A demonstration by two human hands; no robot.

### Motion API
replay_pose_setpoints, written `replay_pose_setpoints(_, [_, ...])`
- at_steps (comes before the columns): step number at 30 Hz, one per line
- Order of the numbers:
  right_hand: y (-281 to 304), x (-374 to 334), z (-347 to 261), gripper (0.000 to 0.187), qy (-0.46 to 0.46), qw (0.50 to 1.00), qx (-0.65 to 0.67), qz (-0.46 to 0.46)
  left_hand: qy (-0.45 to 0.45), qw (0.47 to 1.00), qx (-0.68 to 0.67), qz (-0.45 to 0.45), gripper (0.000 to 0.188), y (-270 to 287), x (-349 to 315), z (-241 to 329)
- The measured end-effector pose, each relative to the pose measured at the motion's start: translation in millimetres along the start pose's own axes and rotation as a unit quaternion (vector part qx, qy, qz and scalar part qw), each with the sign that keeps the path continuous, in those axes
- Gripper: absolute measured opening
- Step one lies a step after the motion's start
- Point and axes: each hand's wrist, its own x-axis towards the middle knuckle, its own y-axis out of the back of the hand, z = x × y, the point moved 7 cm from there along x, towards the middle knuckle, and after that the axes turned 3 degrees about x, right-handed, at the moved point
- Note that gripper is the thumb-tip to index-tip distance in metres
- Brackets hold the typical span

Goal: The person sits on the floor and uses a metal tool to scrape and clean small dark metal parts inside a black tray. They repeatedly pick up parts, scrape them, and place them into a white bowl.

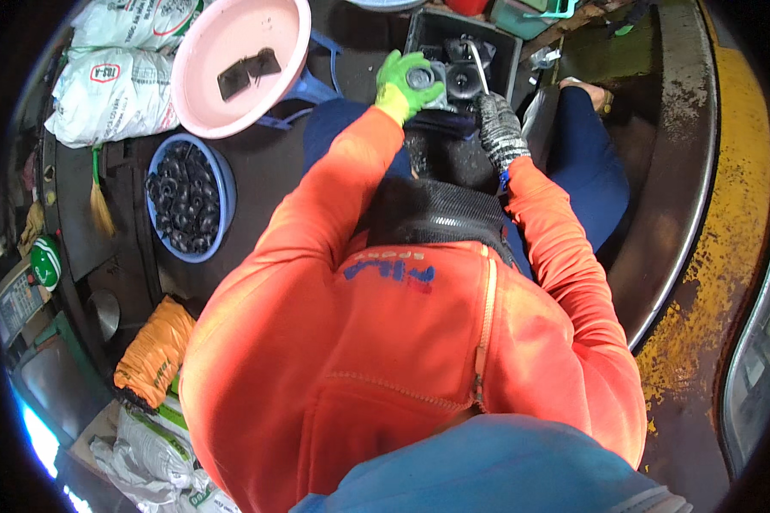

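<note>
My left hand [405,88], in a green glove, is closed on a round, ringed dark part [421,79] held over the near left side of a black crate [512,68]. A grey knitted glove covers my right hand [500,130]. It grips a slim, pale metal tool [477,67] that points away from me over the crate, its far end looking slightly bent. Between the two hands sits a black moulded piece [464,79] with a round raised centre. More black pieces lie farther back in the crate. The glove hides how the tool's near end is held.
At left, a pink basin [198,94] holds two dark flat pieces, and it overlaps a blue plastic stool [312,88]. Nearer stands a blue basin [228,192] full of small black parts. White sacks [115,98] lie far left. A yellow, worn metal edge [701,282] curves along the right.
</note>
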Motion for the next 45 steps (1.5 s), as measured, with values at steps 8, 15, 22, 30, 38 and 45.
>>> replay_pose_setpoints(8, [-50, -23, -5, 0.046, 0.046, 0.981, -0.108, -0.157, 0.101, 0.992, -0.010, -0.069, 0.060, -48, -10, -66])
replay_pose_setpoints(15, [-13, -36, -71, 0.037, 0.209, 0.974, -0.039, -0.075, 0.013, 0.991, 0.129, -0.014, 0.053, -58, -11, -79])
replay_pose_setpoints(22, [-35, -25, -48, 0.041, 0.141, 0.956, -0.218, -0.135, 0.009, 0.998, 0.044, 0.040, 0.059, -47, -13, -71])
replay_pose_setpoints(30, [-43, -23, -32, 0.043, 0.097, 0.966, -0.177, -0.163, 0.023, 0.998, 0.011, 0.057, 0.061, -53, -10, -76])
replay_pose_setpoints(38, [-49, -25, -19, 0.040, 0.057, 0.960, -0.187, -0.202, 0.002, 0.998, 0.027, 0.058, 0.059, -53, -11, -77])
replay_pose_setpoints(45, [-52, -23, -18, 0.048, 0.112, 0.966, -0.174, -0.158, 0.092, 0.995, -0.046, -0.010, 0.066, -59, -10, -80])
